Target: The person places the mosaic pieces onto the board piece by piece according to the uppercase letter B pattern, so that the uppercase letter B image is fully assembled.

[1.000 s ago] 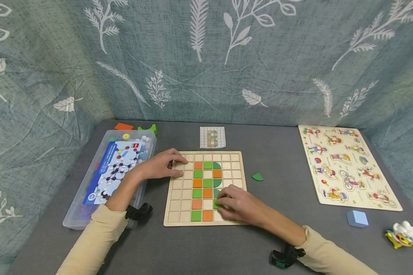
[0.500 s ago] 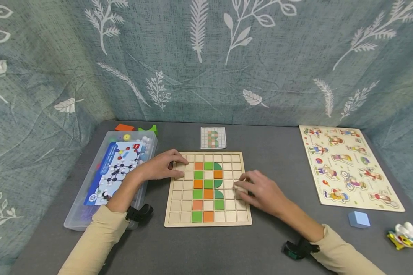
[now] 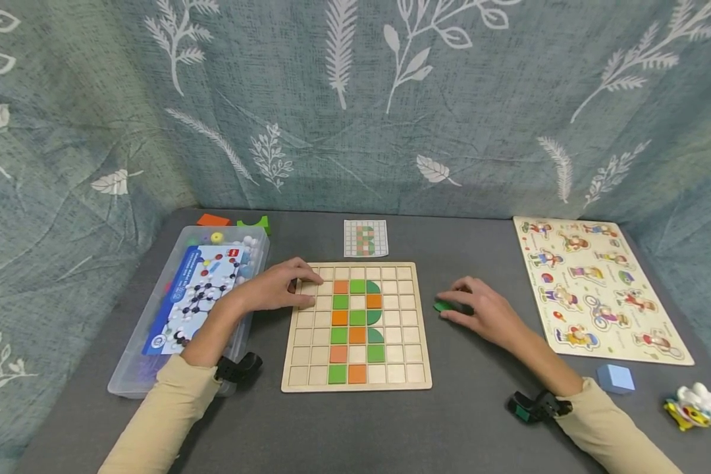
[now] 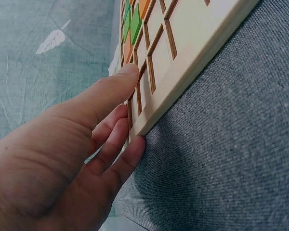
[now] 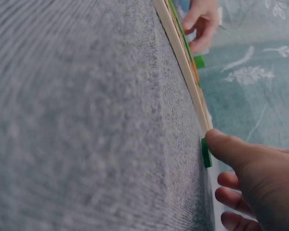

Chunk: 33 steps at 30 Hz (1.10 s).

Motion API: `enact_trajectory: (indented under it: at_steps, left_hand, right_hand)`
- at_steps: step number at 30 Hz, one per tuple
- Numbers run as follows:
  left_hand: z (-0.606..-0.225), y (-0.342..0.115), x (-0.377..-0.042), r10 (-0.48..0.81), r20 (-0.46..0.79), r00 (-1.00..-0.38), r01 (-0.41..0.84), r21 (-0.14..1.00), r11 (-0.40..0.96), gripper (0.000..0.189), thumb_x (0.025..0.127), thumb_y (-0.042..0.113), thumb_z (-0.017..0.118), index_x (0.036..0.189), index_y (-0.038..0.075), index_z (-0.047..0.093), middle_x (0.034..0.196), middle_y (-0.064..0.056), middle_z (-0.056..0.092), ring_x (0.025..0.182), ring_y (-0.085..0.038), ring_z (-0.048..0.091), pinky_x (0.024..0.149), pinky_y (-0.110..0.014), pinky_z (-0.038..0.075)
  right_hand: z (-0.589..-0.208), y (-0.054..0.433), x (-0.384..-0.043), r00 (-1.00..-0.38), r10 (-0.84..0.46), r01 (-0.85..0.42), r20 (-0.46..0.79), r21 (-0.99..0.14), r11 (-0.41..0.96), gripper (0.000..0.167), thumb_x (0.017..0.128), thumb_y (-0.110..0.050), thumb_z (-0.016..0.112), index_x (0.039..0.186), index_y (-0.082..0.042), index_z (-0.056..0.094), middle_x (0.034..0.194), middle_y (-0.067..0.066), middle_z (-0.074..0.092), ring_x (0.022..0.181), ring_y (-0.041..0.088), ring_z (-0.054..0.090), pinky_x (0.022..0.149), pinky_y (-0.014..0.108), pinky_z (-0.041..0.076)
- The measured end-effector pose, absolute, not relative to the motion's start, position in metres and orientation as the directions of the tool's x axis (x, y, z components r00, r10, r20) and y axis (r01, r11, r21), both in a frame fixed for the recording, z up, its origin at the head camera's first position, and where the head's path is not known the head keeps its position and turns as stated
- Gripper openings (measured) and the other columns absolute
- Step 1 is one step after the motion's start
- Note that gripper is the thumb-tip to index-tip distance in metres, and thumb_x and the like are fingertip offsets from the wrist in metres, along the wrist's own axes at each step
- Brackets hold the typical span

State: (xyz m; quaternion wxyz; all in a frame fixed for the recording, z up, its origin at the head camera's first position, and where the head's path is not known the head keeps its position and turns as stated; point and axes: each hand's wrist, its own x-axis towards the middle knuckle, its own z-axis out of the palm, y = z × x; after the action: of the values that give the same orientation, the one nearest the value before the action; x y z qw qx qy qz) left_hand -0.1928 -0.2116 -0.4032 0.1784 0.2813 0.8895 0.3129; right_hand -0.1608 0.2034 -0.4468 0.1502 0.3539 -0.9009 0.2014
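A wooden grid board (image 3: pixel 298 329) lies on the grey table, with orange and green squares and dark green quarter-circles in its cells. My left hand (image 3: pixel 275 284) rests at its upper left edge. In the left wrist view the thumb (image 4: pixel 111 91) lies over the grid, and other fingertips (image 4: pixel 135 147) touch the board's side. Right of the board, my right hand (image 3: pixel 482 309) is at a green quarter-circle piece (image 3: pixel 442 307), thumb and fingers spread on either side of it. The right wrist view shows the thumb tip right at the piece (image 5: pixel 206 153), the other fingers lower down.
Behind the board lies a small printed pattern card (image 3: pixel 365 238). A clear plastic box of molecule model parts (image 3: pixel 213 289) stands at the left, orange (image 3: pixel 213 219) and green blocks (image 3: pixel 263 224) behind it. At the right are a picture puzzle board (image 3: pixel 604 289), a blue block (image 3: pixel 615 378) and a toy figure (image 3: pixel 696 406).
My right hand has let go of a green square, now lying in a board cell, and has moved right to the loose quarter-circle piece. My left hand has stayed at the board's edge.
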Motion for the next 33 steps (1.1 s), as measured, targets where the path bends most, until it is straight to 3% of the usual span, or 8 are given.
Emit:
enact_trajectory:
  at_steps: [12,25,33]
  left_hand:
    - [-0.405,-0.212,-0.193,0.608,-0.141,-0.781,0.391,0.648,0.653,0.039,0.090,0.021,0.069,0.127,0.007,0.063,0.123,-0.014,0.054,0.084,-0.017,0.049,0.077,-0.031,0.043]
    - [-0.405,-0.211,-0.194,0.606,-0.143,-0.783,0.392,0.643,0.658,0.040,0.090,0.021,0.070,0.126,0.007,0.063,0.123,-0.013,0.054,0.085,-0.018,0.049,0.077,-0.031,0.043]
    - [-0.404,-0.212,-0.194,0.604,-0.137,-0.785,0.396,0.639,0.659,0.040,0.090,0.021,0.070,0.126,0.007,0.064,0.122,-0.013,0.054,0.085,-0.018,0.049,0.077,-0.031,0.044]
  right_hand:
    - [-0.451,0.201,-0.162,-0.690,-0.597,-0.714,0.409,-0.251,0.653,0.024,0.079,-0.018,0.080,0.103,-0.014,0.078,0.096,0.004,0.066,0.084,0.016,0.058,0.068,0.033,0.048]
    - [-0.445,0.193,-0.160,-0.750,-0.565,-0.658,0.344,-0.294,0.693,0.019,0.084,-0.014,0.076,0.103,-0.015,0.077,0.098,0.004,0.065,0.088,0.018,0.057,0.070,0.036,0.049]
    - [-0.446,0.190,-0.162,-0.734,-0.571,-0.674,0.367,-0.297,0.676,0.016,0.083,-0.012,0.074,0.097,-0.016,0.076,0.094,0.003,0.062,0.082,0.015,0.053,0.066,0.033,0.045]
